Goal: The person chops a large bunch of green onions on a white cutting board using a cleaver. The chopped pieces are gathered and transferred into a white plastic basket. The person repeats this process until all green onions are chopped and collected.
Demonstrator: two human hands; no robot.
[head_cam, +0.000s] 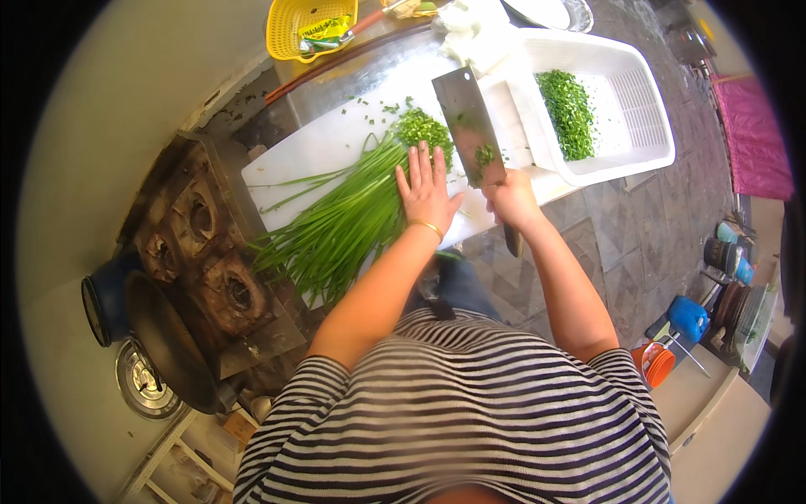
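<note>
My left hand [429,192] lies flat with spread fingers on the cut end of a bundle of long green chives [352,214]. Beneath the bundle is a white cutting board [283,167]. Just past my fingertips sits a pile of chopped chives [420,128], with loose bits scattered behind it. My right hand [511,200] grips a cleaver [467,126] by its dark handle. Its broad blade is turned flat to view, right of the pile, with green bits stuck on it. Whether the blade touches the board cannot be told.
A white plastic basket [658,120] at right holds more chopped chives [565,116]. White plastic bags [475,31] lie behind the board. A yellow basket [277,31] with a packet stands at back left. The stove [217,252] and a wok [170,343] are at left.
</note>
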